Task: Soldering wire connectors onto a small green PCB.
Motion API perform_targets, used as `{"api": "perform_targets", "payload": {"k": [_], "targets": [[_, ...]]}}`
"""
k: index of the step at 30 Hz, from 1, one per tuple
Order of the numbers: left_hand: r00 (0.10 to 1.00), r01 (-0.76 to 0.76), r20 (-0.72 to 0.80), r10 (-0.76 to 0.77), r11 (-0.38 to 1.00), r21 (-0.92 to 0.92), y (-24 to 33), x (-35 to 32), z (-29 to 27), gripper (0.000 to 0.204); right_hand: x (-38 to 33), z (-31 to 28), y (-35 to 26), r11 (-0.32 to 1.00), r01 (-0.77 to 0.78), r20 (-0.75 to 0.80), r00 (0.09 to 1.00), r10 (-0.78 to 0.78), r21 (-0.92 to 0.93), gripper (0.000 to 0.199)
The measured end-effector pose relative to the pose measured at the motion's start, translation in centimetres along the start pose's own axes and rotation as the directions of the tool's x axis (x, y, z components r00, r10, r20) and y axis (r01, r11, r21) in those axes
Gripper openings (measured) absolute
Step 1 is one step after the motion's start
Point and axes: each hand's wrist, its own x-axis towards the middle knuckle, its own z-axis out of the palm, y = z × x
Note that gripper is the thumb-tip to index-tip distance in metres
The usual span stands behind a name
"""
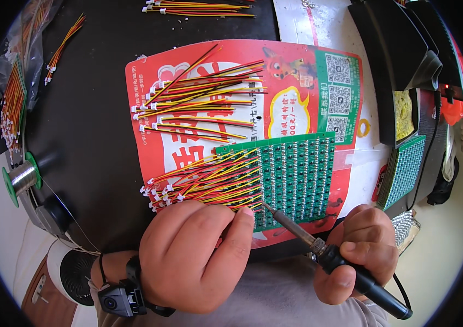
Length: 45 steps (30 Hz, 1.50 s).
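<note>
A green circuit board panel [297,180] lies in front of me, covered with rows of small parts. Red, yellow and black wires with white plugs [204,182] fan out leftward from a column on its left part. My left hand [193,256] is closed at the board's near left edge, thumb and finger pinched on a wire whose end shows by the fingertips. In my right hand [365,250] is a soldering iron [294,226], gripped by its black handle. Its tip reaches the board just right of my left fingertips; whether it touches a pad is too small to tell.
Loose wire bundles [199,103] lie on the red printed sheet [139,136] beyond the board. A solder spool [22,179] stands at left, a strand trailing from it. At right are a stack of green boards [403,171] and a yellow sponge [404,115].
</note>
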Motion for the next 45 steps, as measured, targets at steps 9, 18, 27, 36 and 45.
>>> {"api": "perform_targets", "payload": {"k": [9,18,27,36,45], "targets": [[0.999,0.026,0.028,-0.026,0.999,-0.019,0.3,0.3,-0.4,0.028,0.4,-1.3,-0.5,0.999,-0.036,0.094,0.995,0.032,0.035,0.027],[1.000,0.009,0.017,-0.009,1.000,0.008,0.0,0.5,-0.5,0.034,0.3,-1.4,-0.6,0.998,-0.063,0.100,0.993,0.061,0.015,0.028],[0.999,-0.047,-0.022,0.048,0.998,0.050,0.5,0.2,-0.5,0.032,-0.1,-0.2,-0.4,0.998,-0.044,-0.019,0.999,0.044,-0.036,0.029],[1.000,-0.002,0.012,0.003,1.000,-0.017,0.4,0.0,-0.3,0.034,0.0,-0.2,-0.5,0.998,-0.051,0.013,0.999,0.051,-0.038,0.029],[1.000,-0.011,-0.004,0.011,1.000,-0.006,0.4,0.0,-0.1,0.034,0.0,-0.1,-0.3,0.999,-0.035,0.015,0.999,0.036,-0.033,0.030]]}}
